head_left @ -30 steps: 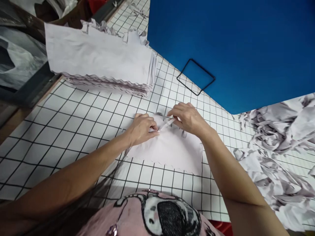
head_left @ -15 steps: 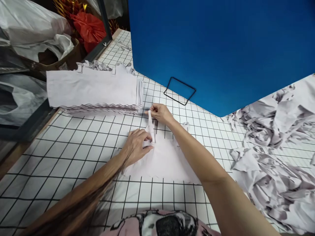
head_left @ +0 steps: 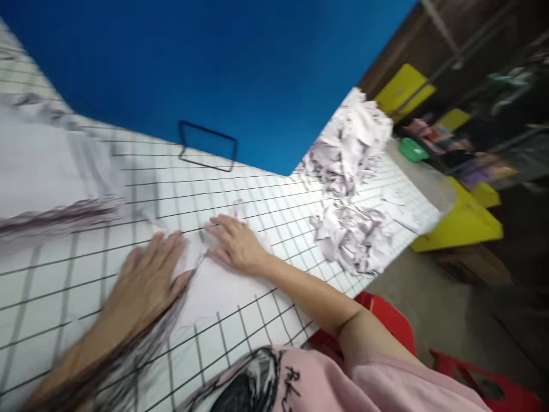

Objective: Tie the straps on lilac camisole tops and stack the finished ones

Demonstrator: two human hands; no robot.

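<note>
We see both hands loose and unclenched, palms down, with neither one pinching anything. The left hand lies flat with its fingers stretched forward and close together, its thumb out to the side. The right hand reaches in from the other side, fingers extended and slightly parted. The thin, pale white piece of cloth lies flat between and below them: its upper part is under the right hand, its left edge runs by the left thumb, and the rest spreads toward the body. Blur keeps us from telling how firmly either hand presses. Loose dark strands of hair cross in front of the left wrist and thumb.

Around this we find the white tabletop with black grid lines. To the left sits a thick stack of white cloth pieces with wavy lower edges. Beyond the hands, a thin black rectangular wire-like outline overlaps the edge of a large plain blue panel. To the right we see a crumpled heap of white fabric scraps — and, past the table edge, a red plastic stool.
</note>
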